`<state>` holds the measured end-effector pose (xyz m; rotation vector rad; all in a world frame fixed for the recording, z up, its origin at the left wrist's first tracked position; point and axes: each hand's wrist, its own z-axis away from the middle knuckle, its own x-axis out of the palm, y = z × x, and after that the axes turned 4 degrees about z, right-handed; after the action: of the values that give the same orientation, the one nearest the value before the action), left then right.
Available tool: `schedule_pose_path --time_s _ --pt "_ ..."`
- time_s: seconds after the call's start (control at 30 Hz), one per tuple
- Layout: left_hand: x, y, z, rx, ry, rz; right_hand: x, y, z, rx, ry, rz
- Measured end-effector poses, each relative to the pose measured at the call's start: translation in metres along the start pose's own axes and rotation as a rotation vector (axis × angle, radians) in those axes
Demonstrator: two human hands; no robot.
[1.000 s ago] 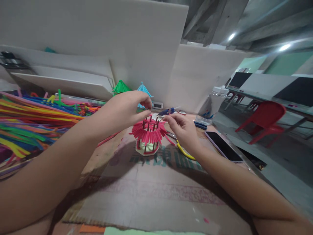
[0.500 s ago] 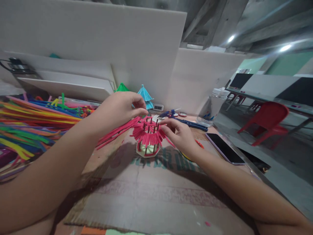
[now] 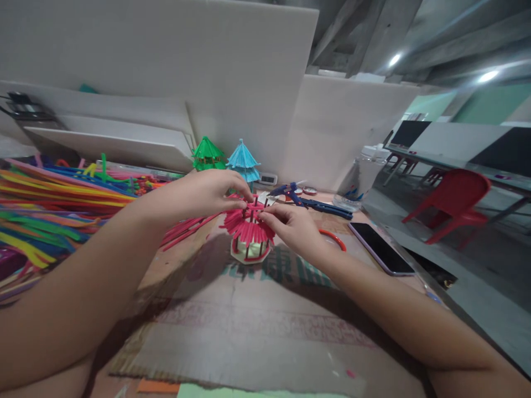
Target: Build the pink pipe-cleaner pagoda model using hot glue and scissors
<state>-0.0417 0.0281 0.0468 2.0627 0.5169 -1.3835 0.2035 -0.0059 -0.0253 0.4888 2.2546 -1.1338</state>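
A small pink pipe-cleaner pavilion (image 3: 248, 235) on a pale base stands on the cardboard-covered table (image 3: 249, 320). My left hand (image 3: 207, 190) reaches over from the left, its fingers pinched at the top of the pink roof. From the right, my right hand (image 3: 290, 224) pinches the same spot on the roof top. What the fingertips grip is too small to name beyond the pink strands.
A big pile of coloured pipe cleaners (image 3: 50, 204) lies left, loose pink ones (image 3: 186, 226) near the pavilion. Green (image 3: 207, 153) and blue (image 3: 244, 160) pavilions stand behind. A glue gun (image 3: 298, 198), red ring (image 3: 332, 239), phone (image 3: 379, 247), bottle (image 3: 360, 177) and red chair (image 3: 452, 204) are right.
Both hands have come down and closer together onto the roof top. The green and blue pavilions behind are now uncovered. The camera shifted slightly.
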Motion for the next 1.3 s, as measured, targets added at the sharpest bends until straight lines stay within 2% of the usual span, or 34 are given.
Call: schedule_pose_path --time_s 0.27,0.53,0.67,0.8,1.07,1.3 --pt "0.001 0.005 0.001 -0.014 0.017 -0.021 -0.001 0.001 -0.001 0.000 -0.004 -0.017" --pt "0.004 0.034 -0.002 -0.006 0.177 -0.006 0.001 0.002 -0.001 -0.030 0.005 -0.029" --pt "0.009 0.041 -0.005 0.055 0.152 -0.102 0.001 0.002 -0.001 -0.032 0.001 -0.040" --pt "0.012 0.040 -0.004 0.091 0.186 -0.187 0.000 0.001 -0.001 -0.045 -0.009 -0.024" --pt "0.018 0.039 -0.008 0.134 0.194 -0.226 0.000 0.000 0.000 -0.038 -0.011 0.006" --pt "0.017 0.040 -0.011 0.108 0.162 -0.261 0.000 0.000 0.000 -0.019 -0.013 0.016"
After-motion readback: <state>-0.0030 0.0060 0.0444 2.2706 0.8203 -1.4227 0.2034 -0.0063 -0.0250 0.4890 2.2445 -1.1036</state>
